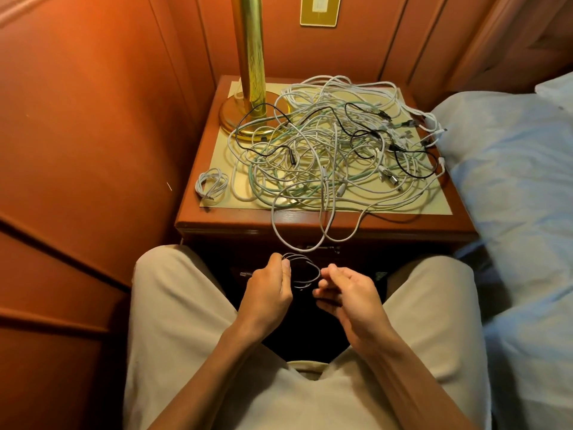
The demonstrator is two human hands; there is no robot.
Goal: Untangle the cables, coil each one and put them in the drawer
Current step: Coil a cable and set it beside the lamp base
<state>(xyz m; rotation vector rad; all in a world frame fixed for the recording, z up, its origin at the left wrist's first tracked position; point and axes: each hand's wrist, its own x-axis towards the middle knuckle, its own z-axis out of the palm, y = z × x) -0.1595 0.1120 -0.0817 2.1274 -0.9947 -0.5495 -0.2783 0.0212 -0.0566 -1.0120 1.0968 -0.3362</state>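
Below nightstand, left hand pinches dark coil; drawer lost in shadow.

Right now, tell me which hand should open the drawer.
Right, probably. The left hand pinches the dark coil and should keep its grip; the right hand hangs open beside the loops, seemingly holding nothing. The drawer front is in shadow.

The brass lamp is cut off by the top edge of the frame. The nightstand front at centre is lost in shadow; no drawer can be made out. Individual cables within the tangle cannot be separated. The bed is cut off at right.
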